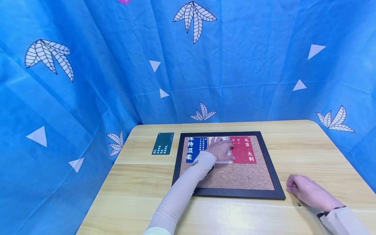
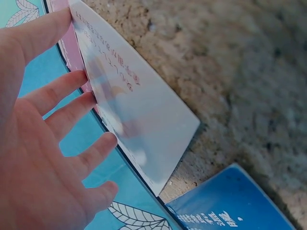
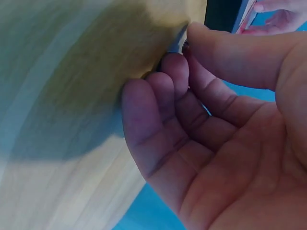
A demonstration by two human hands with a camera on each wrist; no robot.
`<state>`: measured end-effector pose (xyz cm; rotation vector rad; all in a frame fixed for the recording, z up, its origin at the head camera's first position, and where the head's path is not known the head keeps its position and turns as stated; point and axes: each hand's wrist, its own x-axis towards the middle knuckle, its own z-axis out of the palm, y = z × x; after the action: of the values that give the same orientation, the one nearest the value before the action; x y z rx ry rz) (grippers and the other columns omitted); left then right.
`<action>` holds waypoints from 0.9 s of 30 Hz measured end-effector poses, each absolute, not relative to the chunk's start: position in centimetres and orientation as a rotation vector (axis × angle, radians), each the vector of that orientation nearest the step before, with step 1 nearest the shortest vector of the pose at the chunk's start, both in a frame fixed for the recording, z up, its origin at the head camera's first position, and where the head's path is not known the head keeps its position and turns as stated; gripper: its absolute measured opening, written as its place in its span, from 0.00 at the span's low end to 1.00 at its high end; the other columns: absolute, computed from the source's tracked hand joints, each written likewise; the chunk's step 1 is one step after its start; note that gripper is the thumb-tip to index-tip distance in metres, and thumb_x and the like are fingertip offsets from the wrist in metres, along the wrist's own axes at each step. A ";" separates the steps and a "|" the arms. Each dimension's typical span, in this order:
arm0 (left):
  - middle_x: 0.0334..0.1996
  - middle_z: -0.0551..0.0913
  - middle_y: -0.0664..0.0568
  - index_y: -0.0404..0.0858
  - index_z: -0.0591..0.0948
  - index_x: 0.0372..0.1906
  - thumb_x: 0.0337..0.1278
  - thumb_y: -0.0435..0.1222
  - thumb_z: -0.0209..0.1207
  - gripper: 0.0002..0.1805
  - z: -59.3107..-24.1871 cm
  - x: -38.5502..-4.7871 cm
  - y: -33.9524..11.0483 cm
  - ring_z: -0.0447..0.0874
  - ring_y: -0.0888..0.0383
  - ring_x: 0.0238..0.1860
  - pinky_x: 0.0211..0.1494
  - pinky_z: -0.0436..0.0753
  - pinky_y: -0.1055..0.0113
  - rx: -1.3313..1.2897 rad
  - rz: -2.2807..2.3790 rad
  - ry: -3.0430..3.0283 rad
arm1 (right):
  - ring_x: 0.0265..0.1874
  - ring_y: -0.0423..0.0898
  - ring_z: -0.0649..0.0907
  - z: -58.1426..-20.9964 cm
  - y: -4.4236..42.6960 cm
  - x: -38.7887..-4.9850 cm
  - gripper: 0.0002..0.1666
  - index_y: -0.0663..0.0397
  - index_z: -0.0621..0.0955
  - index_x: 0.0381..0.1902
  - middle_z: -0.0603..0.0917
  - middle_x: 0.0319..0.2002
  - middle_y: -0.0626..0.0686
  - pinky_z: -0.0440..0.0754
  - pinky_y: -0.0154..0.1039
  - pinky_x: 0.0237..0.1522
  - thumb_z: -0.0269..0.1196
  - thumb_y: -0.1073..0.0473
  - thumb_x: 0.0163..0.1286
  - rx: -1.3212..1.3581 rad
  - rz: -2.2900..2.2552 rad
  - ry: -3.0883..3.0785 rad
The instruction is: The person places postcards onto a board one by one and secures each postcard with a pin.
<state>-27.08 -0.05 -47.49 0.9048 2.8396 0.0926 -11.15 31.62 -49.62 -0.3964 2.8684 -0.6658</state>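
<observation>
My left hand (image 1: 219, 150) lies over a white card (image 2: 139, 115) on the framed cork board (image 1: 241, 176). Its fingers are spread and touch the card along one edge, as the left wrist view shows. A blue card (image 1: 196, 150) with white characters is to the left of that hand, and a red card (image 1: 243, 150) is to the right. Beside the frame's right front corner, my right hand (image 1: 306, 191) is low over the table. Its thumb and index finger pinch a small dark pushpin (image 3: 185, 46), mostly hidden by the fingers.
A dark green card (image 1: 163, 143) lies on the wooden table (image 1: 132, 182), left of the board. Another small dark piece (image 1: 299, 204) is on the table by my right wrist. A blue patterned curtain (image 1: 249, 65) stands behind the table and along its sides.
</observation>
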 end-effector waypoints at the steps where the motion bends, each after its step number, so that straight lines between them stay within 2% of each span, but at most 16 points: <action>1: 0.77 0.70 0.64 0.57 0.75 0.72 0.65 0.59 0.61 0.33 -47.5 -27.1 0.0 0.70 0.56 0.68 0.79 0.62 0.46 0.906 0.086 2.841 | 0.25 0.32 0.69 -49.6 31.6 -11.2 0.07 0.54 0.79 0.33 0.76 0.26 0.44 0.70 0.31 0.29 0.65 0.68 0.68 -0.396 -0.668 2.866; 4: 0.77 0.70 0.65 0.58 0.75 0.73 0.65 0.59 0.61 0.32 -47.5 -27.1 -0.1 0.70 0.57 0.68 0.79 0.62 0.47 0.901 0.082 2.840 | 0.27 0.34 0.71 -49.5 31.6 -11.4 0.05 0.56 0.80 0.35 0.78 0.28 0.45 0.72 0.32 0.30 0.65 0.69 0.68 -0.394 -0.670 2.851; 6: 0.77 0.70 0.65 0.58 0.75 0.73 0.65 0.59 0.61 0.32 -47.4 -27.1 0.0 0.70 0.57 0.68 0.80 0.62 0.47 0.897 0.088 2.837 | 0.31 0.36 0.75 -49.3 31.5 -11.7 0.04 0.58 0.81 0.37 0.82 0.32 0.46 0.77 0.34 0.33 0.63 0.70 0.69 -0.397 -0.666 2.851; 11: 0.77 0.69 0.64 0.58 0.75 0.73 0.65 0.59 0.62 0.32 -47.2 -27.0 0.0 0.70 0.56 0.69 0.80 0.61 0.46 0.901 0.094 2.836 | 0.36 0.40 0.81 -49.0 31.5 -12.1 0.09 0.57 0.86 0.38 0.89 0.38 0.50 0.84 0.41 0.38 0.61 0.73 0.68 -0.437 -0.652 2.882; 17: 0.78 0.68 0.64 0.57 0.74 0.73 0.66 0.59 0.61 0.32 -47.2 -27.0 -0.1 0.69 0.56 0.70 0.81 0.60 0.45 0.907 0.098 2.832 | 0.29 0.32 0.75 -48.7 31.5 -12.4 0.08 0.55 0.86 0.35 0.87 0.34 0.46 0.78 0.34 0.33 0.62 0.71 0.68 -0.445 -0.670 2.929; 21: 0.78 0.69 0.64 0.57 0.75 0.73 0.66 0.58 0.61 0.32 -47.2 -26.9 -0.1 0.69 0.56 0.70 0.81 0.60 0.43 0.911 0.101 2.830 | 0.26 0.33 0.71 -48.6 31.4 -12.6 0.07 0.56 0.83 0.34 0.82 0.30 0.45 0.74 0.33 0.29 0.62 0.71 0.69 -0.413 -0.695 2.950; 27: 0.77 0.69 0.64 0.57 0.75 0.73 0.66 0.58 0.61 0.32 -47.2 -26.9 -0.2 0.69 0.56 0.71 0.81 0.60 0.44 0.910 0.104 2.832 | 0.26 0.33 0.71 -48.6 31.1 -13.2 0.07 0.58 0.83 0.35 0.80 0.29 0.45 0.75 0.34 0.29 0.58 0.71 0.71 -0.423 -0.703 2.989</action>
<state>-26.89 -0.18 -47.16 0.9097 2.8319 0.1037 -13.15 31.06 -48.57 -0.4232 2.9892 -0.7031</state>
